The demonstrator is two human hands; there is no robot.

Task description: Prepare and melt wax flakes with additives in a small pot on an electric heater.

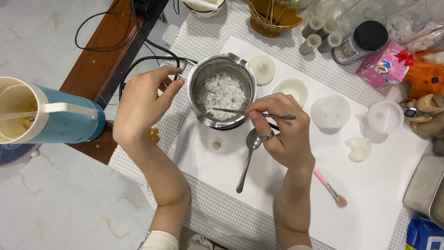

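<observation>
Metal pot point(222, 92) w/ white flakes; pink gift box point(385, 65) far right, black-capped jar point(360, 42) beside.

Pink gift box point(383, 64) with cartoon print and red bow, far right of bench. Just left: dark jar point(360, 42), black lid, grey label. Bottom right corner: blue and white packet point(423, 235), cut off by edge.
</observation>
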